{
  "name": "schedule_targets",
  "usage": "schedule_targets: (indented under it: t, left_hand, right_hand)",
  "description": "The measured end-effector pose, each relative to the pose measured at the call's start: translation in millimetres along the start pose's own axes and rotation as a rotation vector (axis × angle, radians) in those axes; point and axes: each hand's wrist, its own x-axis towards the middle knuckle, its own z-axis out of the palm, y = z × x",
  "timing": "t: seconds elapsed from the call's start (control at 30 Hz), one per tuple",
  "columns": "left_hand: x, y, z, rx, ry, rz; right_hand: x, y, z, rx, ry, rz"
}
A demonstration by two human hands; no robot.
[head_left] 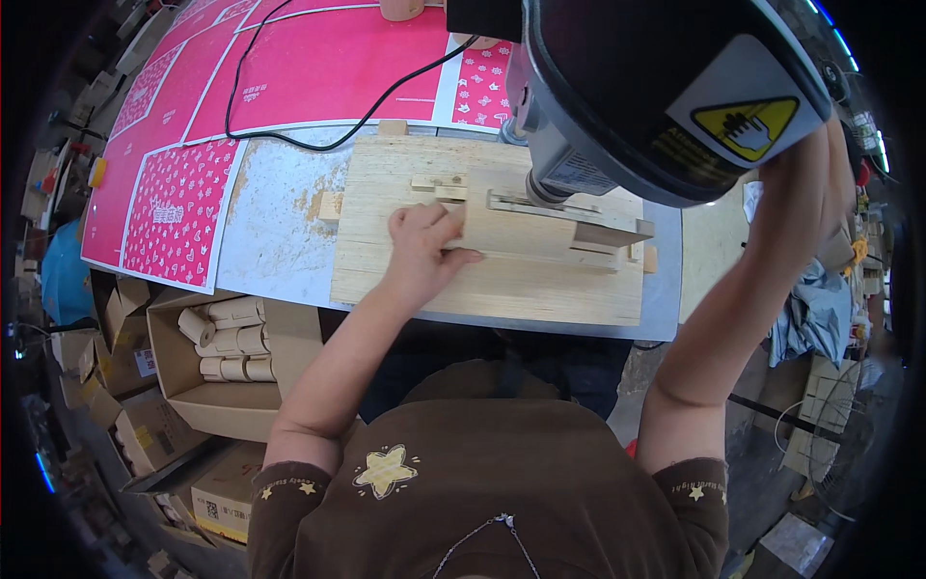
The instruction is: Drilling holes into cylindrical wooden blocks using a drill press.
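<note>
"Cluttered workshop out there. What's on the surface (pixel 299 280)?"

"From my end I see glossy pink patterned sheets (pixel 338 72) over its far left part, with a thin black cable (pixel 371 121) looping across them. To the right of those lies a broad, pale wooden board (pixel 540 299)."

"And the piece being worked?"

"That's a long, pale wooden block (pixel 526 236), lying left to right on the board. I've got a bulky black-and-silver machine head (pixel 617 96) hanging over it from the far right, yellow warning triangle on its side. Its silver nose comes down by the block's far edge; I can't tell whether they touch."

"Your grips?"

"I see the left grip (pixel 424 236) closed on the block's left end, thumb along the near side. On the right, the bare forearm (pixel 719 309) rises behind the machine head, which hides the right grip, so I can't tell its state."

"Anything near left?"

"An open brown cardboard box (pixel 217 405) below the surface, holding pale wooden cylinders (pixel 236 338)."
</note>
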Motion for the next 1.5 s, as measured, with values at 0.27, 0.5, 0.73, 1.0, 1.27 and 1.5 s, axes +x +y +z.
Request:
schedule_targets:
  t: [0.27,0.5,0.73,1.0,1.27,1.5]
  left_hand:
    - [4,9,8,-0.052,-0.005,-0.029]
    - [5,12,9,-0.05,-0.012,-0.029]
    - [2,8,11,-0.03,0.01,-0.026]
    - [4,9,7,-0.078,-0.015,-0.052]
    - [7,4,4,-0.211,0.003,-0.101]
    - [-2,-12,-37,-0.315,0.002,-0.053]
  right_hand:
    - [12,5,-8,-0.049,-0.066,-0.264]
    - [-105,-48,-38,0.012,-0.393,0.187]
    - [-149,-8,5,0.104,-0.251,0.012]
    - [-14,-1,-4,-0.061,0.046,-0.338]
    - [-34,23,12,-0.155,-0.207,0.075]
    - [-144,21,0,-0.127,-0.776,0.153]
